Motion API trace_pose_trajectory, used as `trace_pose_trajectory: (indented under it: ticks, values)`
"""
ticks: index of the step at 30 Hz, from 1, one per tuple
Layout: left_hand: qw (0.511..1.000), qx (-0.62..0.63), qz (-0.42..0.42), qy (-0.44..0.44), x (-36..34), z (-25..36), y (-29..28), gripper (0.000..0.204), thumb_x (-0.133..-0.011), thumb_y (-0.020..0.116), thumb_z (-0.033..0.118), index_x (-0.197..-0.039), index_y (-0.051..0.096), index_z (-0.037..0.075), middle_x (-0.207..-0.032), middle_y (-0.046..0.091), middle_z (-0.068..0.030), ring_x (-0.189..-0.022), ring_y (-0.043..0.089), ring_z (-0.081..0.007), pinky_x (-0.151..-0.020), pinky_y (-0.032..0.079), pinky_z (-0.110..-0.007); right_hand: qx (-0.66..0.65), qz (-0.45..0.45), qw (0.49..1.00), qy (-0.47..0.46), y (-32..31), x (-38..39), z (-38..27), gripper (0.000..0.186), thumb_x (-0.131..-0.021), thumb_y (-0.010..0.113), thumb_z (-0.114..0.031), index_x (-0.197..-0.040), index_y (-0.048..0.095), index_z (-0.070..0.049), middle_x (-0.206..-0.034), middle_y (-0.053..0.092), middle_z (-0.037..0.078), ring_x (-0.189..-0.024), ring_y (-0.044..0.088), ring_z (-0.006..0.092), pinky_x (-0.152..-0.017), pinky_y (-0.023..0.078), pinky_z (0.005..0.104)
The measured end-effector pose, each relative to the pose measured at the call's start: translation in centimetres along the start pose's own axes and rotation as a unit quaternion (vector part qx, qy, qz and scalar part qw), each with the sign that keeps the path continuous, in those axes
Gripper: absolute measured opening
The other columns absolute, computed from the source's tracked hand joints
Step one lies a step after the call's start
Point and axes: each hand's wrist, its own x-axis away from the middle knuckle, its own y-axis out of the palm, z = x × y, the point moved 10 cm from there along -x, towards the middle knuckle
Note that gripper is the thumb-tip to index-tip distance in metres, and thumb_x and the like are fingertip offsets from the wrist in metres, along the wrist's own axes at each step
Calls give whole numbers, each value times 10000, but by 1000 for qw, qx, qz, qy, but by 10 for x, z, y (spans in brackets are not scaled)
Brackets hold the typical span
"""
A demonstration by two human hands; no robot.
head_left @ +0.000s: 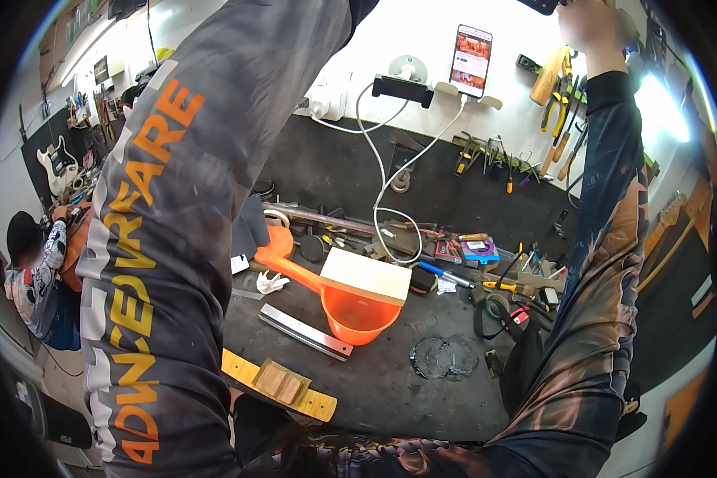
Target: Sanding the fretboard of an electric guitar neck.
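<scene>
Both my arms reach up and forward over a dark workbench (446,390). My left sleeve (167,239) runs out past the top edge, so my left hand is out of view. My right hand (596,30) is at the top right, blurred, beside a black object (540,5) cut off by the edge; its fingers cannot be made out. Below lies an orange long-handled dipper (361,319) with a pale yellow block (366,275) across its rim. In front of it are a metal bar (305,331) and a yellow dotted strip (239,367) bearing a small wooden block (279,381).
A lit phone (471,60) with a white cable leans on the wall near a black holder (403,90). Pliers (555,111) and screwdrivers hang at the right. Loose tools, markers (446,275) and tape clutter the bench's back. Another person (36,271) works far left.
</scene>
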Motion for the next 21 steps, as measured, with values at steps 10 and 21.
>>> trace_pose_trajectory:
  ticks: [10,21]
  values:
    - [1000,11,21,7,-4,5,11,346,-1168,639,112,-1453,688,-79,-1317,782,-206,-1174,796,-294,-985,671,-413,-172,57,979,96,-57,-18,-8,329,-1069,839,-292,-1338,773,-113,-1191,844,51,-1107,797,192,-967,643,384]
    - [998,-26,47,-17,5,-7,-4,350,-1147,646,111,-1451,714,-47,-1266,805,-182,-1118,803,-263,-895,659,-381,-19,-24,998,49,58,26,-3,370,-1224,504,-298,-1301,776,-61,-1189,840,87,-1088,799,234,-1007,642,429]
